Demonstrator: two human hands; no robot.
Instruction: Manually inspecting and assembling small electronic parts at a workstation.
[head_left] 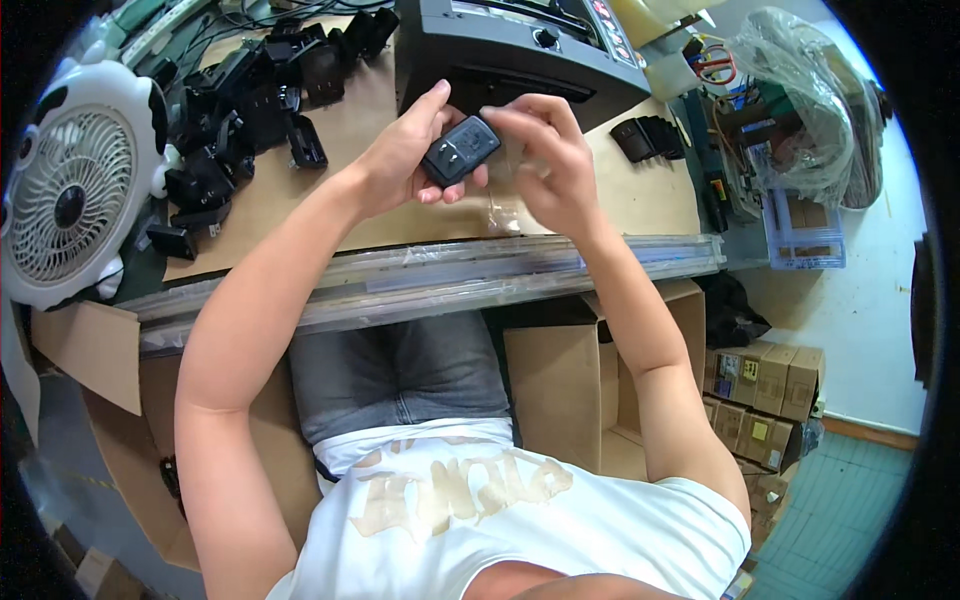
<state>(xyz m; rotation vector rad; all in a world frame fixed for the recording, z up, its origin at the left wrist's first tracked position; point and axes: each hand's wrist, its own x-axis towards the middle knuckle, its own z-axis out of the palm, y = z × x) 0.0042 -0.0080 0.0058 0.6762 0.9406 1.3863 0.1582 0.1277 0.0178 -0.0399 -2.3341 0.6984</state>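
My left hand is closed on a black power adapter, thumb along its upper side and fingertips beneath. The adapter is tilted, and its two metal prongs face up. My right hand is just right of it, fingers bent toward the adapter's upper right corner. The index fingertip is at or very near that corner; I cannot tell whether it touches. The right thumb is lower, apart from the index finger and blurred, and I see nothing held between them. Both hands are above the brown-covered workbench, in front of a dark box-shaped machine.
Black adapters lie piled at left beside a white fan. At right is a row of black adapters. A clear-wrapped bench edge runs in front of me. Open cardboard boxes flank my legs. Stacked cartons stand further right.
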